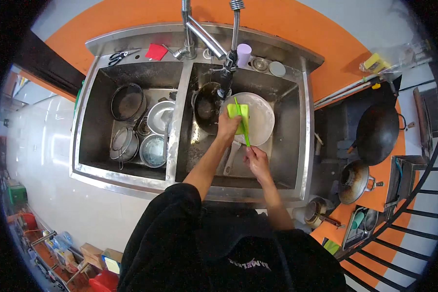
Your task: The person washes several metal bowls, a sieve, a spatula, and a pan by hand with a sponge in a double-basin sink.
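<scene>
My left hand [229, 126] grips a yellow-green sponge [244, 111] folded against a slim bright green utensil [245, 132]. The lower end of that utensil is in my right hand [257, 160]; its exact kind cannot be told. Both hands are over the right sink basin [286, 153]. Beneath the sponge lies a pale round frying pan [262, 118], its light handle [232, 157] pointing toward me. A dark pot [207, 106] stands left of the pan, partly hidden by my left hand and the black spray head [225, 84] hanging above.
The left basin [98, 106] holds a dark round pan [128, 102], metal bowls [152, 150] and a strainer [123, 140]. Scissors [119, 57], a red cloth [157, 52] and a purple cup [244, 54] sit on the back ledge. A wok [377, 133] hangs at right.
</scene>
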The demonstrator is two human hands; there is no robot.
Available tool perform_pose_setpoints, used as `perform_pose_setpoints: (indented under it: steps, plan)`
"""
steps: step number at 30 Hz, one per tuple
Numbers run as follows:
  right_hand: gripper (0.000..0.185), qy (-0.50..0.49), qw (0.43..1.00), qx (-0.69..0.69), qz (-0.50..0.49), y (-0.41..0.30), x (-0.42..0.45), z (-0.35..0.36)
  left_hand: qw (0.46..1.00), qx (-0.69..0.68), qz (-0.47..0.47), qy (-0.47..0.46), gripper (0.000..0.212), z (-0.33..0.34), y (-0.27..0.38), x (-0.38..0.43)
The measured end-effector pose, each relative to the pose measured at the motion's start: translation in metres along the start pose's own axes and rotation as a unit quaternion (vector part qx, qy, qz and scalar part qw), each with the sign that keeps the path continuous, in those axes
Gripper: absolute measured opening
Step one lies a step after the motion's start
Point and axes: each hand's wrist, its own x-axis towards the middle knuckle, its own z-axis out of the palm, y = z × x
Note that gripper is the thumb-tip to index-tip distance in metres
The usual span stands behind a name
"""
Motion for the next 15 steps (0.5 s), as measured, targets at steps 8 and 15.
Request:
perform_pose_setpoints:
  steps: [8,15]
  plan:
    - [0.023,0.028,0.976,0.194,0.097,-0.02,0.006,-0.007,0.978,-0.179,-0.085,-0.06,0.026,0.003,0.015,-0.009]
    - [0.022,0.052,0.955,0.265,0.12,-0.028,0.016,0.005,0.99,0.087,-0.092,-0.067,0.03,0.012,0.035,-0.031]
